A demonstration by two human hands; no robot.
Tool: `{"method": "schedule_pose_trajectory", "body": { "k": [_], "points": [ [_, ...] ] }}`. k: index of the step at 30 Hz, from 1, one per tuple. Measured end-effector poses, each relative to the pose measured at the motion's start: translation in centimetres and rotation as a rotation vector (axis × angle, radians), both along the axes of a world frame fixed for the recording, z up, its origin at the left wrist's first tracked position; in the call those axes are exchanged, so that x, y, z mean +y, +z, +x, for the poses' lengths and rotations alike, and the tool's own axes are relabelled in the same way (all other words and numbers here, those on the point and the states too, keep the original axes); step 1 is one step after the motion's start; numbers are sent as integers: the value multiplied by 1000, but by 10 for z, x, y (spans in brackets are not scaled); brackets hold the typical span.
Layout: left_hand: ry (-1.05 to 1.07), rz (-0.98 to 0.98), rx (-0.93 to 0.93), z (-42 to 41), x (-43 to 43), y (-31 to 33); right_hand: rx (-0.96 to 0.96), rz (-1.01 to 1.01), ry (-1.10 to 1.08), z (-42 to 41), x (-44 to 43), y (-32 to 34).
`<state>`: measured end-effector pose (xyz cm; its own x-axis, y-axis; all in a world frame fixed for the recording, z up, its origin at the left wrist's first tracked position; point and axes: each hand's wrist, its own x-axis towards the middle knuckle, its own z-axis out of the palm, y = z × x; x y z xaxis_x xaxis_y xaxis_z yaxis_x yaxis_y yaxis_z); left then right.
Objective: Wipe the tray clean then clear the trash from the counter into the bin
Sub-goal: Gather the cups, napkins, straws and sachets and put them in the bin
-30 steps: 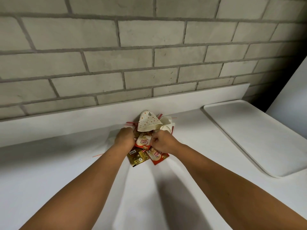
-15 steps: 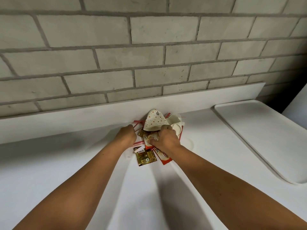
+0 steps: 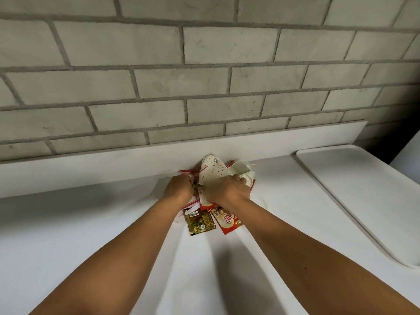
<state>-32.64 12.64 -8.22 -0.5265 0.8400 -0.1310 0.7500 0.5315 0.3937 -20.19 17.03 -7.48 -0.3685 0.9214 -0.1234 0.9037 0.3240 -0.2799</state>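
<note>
curling fingers [image 3: 236,178] of left hand [image 3: 179,189] & right hand [image 3: 229,193] round trash pile [image 3: 212,172] on counter [image 3: 91,235], w/ tray [image 3: 354,189] seemingly wiped, nothing binned yet, no bin in view.

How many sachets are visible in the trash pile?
3: a gold sachet nearest the camera, a red-and-white sachet to its right, a third sachet partly under the right hand. Others may be hidden.

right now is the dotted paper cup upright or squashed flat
Squashed flat. The dotted paper cup lies on its side atop the wrappers, walls pressed together, with the right hand holding its lower edge.
</note>
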Motion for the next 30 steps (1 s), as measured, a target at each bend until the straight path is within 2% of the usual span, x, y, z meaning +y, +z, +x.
{"method": "schedule_pose_trajectory", "body": {
  "k": [3,7,13,15,18,20,23,26,30],
  "points": [
    [-5,-58,14,-10,-4,3,99,22,10,5,6,0],
    [-7,-61,-65,-21,-13,13,135,234,104,9,14,7],
    [-44,80,-268,-19,-31,21,-110,318,182,2,31,10],
    [-38,148,-362,-18,-34,20,-115,359,202,2,36,14],
    [-23,291,-464,-21,-36,19,-25,386,194,2,40,24],
    [18,394,-477,-22,-36,22,121,324,145,0,40,33],
    [64,497,-443,-20,-35,33,332,110,166,0,44,48],
    [6,516,-431,-20,-34,42,344,-175,315,7,43,63],
    [-40,447,-618,-16,-31,49,353,-401,433,15,37,70]
  ]
}}
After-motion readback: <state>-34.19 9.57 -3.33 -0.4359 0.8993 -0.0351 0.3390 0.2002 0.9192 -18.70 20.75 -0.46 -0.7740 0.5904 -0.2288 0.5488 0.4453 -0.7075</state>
